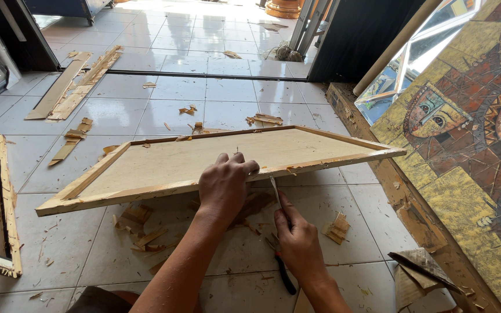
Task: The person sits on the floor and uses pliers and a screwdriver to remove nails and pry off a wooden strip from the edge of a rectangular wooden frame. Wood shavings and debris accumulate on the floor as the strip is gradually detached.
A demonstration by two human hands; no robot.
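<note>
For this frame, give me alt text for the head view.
A left hand grips the near edge of a wooden stretcher frame with canvas held above a tiled floor. The right hand works a thin blade against it; wood splinters lie below.

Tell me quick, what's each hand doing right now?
Left hand: closed over the near edge of the wooden stretcher frame, holding it up.
Right hand: closed on a thin blade tool with a dark handle, tip at the frame edge.
</note>
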